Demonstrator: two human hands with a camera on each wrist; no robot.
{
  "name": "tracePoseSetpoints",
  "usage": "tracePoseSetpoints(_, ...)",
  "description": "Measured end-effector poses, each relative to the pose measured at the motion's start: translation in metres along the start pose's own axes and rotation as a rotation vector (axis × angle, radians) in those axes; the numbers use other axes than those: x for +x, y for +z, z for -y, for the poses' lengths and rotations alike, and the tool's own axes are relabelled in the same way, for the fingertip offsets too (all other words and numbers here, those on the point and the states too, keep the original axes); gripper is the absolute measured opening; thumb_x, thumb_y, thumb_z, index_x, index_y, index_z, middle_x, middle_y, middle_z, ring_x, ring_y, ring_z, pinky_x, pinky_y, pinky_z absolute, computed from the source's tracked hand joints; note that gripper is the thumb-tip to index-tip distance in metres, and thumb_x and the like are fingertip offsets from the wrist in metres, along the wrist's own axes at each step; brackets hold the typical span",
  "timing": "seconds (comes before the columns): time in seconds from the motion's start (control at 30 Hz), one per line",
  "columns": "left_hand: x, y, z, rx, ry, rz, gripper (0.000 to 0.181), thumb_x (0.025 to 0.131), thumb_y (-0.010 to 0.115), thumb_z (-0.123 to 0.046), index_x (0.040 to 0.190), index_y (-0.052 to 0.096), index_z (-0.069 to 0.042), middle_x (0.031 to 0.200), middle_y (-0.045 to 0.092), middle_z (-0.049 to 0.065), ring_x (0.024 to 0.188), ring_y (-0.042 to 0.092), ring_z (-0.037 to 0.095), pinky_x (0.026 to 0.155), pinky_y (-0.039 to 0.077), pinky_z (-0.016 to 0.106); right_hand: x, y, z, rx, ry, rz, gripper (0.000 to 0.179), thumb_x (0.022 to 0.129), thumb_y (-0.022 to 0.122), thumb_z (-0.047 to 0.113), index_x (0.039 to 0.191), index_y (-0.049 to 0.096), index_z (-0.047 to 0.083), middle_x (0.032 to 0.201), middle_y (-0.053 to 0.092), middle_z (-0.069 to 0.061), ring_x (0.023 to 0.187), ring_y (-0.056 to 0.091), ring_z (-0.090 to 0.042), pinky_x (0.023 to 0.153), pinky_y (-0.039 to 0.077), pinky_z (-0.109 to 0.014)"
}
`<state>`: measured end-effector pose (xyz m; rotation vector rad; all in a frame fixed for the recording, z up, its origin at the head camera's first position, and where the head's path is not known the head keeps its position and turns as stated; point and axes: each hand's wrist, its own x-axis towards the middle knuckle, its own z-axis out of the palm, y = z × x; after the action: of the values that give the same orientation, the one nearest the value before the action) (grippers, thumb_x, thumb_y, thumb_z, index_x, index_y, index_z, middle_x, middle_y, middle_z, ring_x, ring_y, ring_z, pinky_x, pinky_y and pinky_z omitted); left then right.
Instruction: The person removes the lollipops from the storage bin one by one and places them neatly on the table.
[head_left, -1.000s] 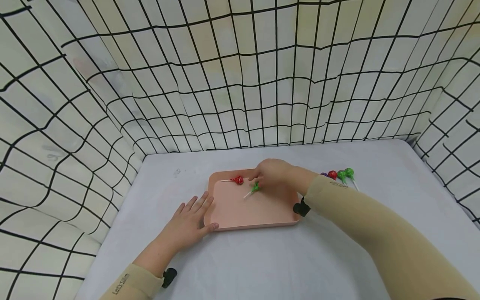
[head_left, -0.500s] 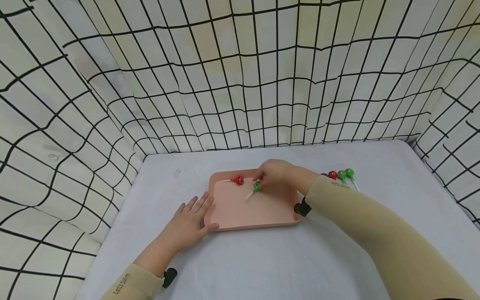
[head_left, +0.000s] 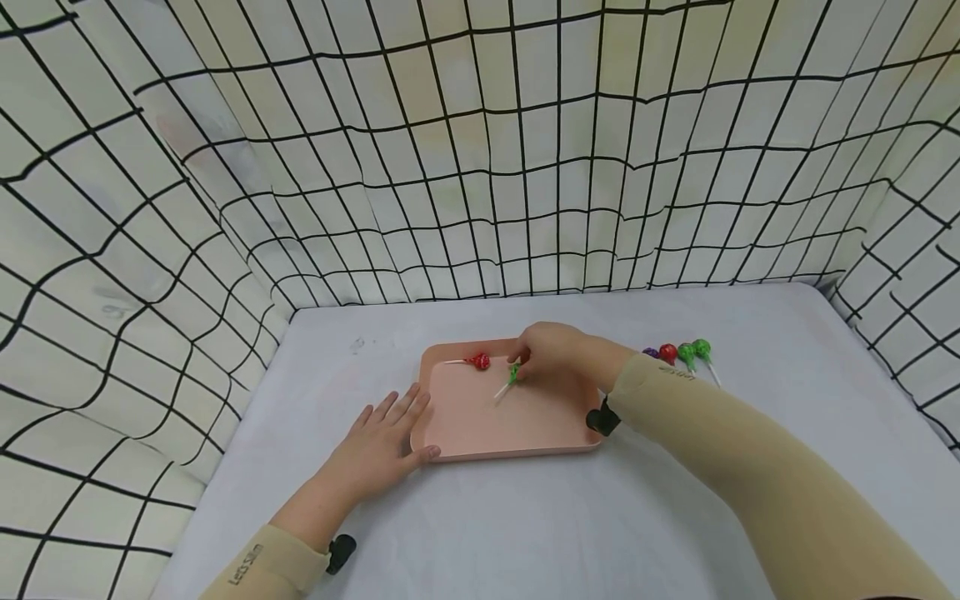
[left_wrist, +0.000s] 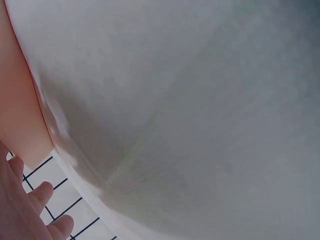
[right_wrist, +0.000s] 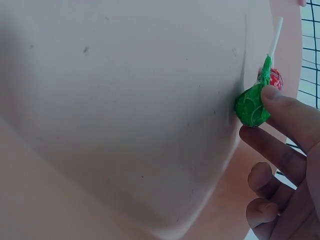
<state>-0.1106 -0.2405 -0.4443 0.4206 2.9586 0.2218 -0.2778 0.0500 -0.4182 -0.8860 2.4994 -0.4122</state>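
My right hand (head_left: pixel 555 348) pinches a green-wrapped lollipop (head_left: pixel 513 374) by its round head over the back middle of a pink tray (head_left: pixel 487 429). In the right wrist view the thumb and a finger meet the green wrapper (right_wrist: pixel 251 106), while the white stick points away from the palm. A red lollipop (head_left: pixel 480 361) lies at the tray's back left, its stick toward the left. My left hand (head_left: pixel 378 446) rests at the tray's left edge, fingers spread and thumb by the front left corner. Its fingertips show at the lower left of the left wrist view.
Right of the tray, a row of lollipops lies on the white table (head_left: pixel 525 533): a purple one (head_left: pixel 651 353), a red one (head_left: pixel 667 353) and two green ones (head_left: pixel 693 350). My right sleeve partly covers them. White walls with black grid lines (head_left: pixel 525 167) stand around the table.
My right fingers have drawn in around the green lollipop's head, and its stick has shifted slightly to the right. The left hand stays at the tray's edge.
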Motion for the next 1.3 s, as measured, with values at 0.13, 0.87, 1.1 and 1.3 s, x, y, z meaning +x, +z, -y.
tracePoseSetpoints(0.13, 0.0, 0.0, 0.0, 0.001, -0.002, 0.0, 0.094, 0.087, 0.04, -0.08, 0.159, 0.023, -0.022, 0.166, 0.016, 0.001, 0.149, 0.018, 0.037, 0.118, 0.014, 0.061, 0.001, 0.001, -0.001, -0.019, -0.022, 0.002, 0.026, 0.09, 0.076, 0.027, 0.113, 0.076, 0.017, 0.097, 0.069, 0.006, 0.092, 0.059, -0.011, 0.089, 0.051, -0.03)
tracePoseSetpoints(0.87, 0.0, -0.001, -0.003, 0.005, 0.006, 0.001, 0.09, 0.09, 0.048, -0.072, 0.159, 0.022, -0.021, 0.165, 0.017, 0.002, 0.149, 0.019, 0.038, 0.117, 0.015, 0.062, 0.0, 0.005, -0.002, 0.061, 0.003, 0.024, 0.025, 0.09, 0.074, 0.015, 0.114, 0.076, 0.019, 0.105, 0.07, 0.007, 0.102, 0.061, -0.013, 0.1, 0.048, -0.034)
tracePoseSetpoints(1.1, 0.0, -0.002, -0.004, 0.007, 0.014, -0.016, 0.088, 0.091, 0.049, -0.07, 0.159, 0.025, -0.018, 0.165, 0.019, 0.004, 0.148, 0.021, 0.039, 0.116, 0.017, 0.064, -0.005, 0.005, -0.001, 0.082, -0.006, 0.013, 0.027, 0.086, 0.075, 0.013, 0.112, 0.078, 0.021, 0.105, 0.07, 0.009, 0.1, 0.06, -0.011, 0.097, 0.049, -0.033)
tracePoseSetpoints(1.3, 0.0, -0.001, -0.003, 0.014, 0.006, -0.005, 0.089, 0.091, 0.049, -0.071, 0.159, 0.023, -0.02, 0.165, 0.017, 0.002, 0.149, 0.019, 0.038, 0.116, 0.016, 0.063, -0.01, 0.001, 0.0, 0.111, 0.001, -0.002, 0.031, 0.086, 0.073, 0.011, 0.115, 0.077, 0.021, 0.107, 0.07, 0.009, 0.103, 0.059, -0.013, 0.099, 0.047, -0.033)
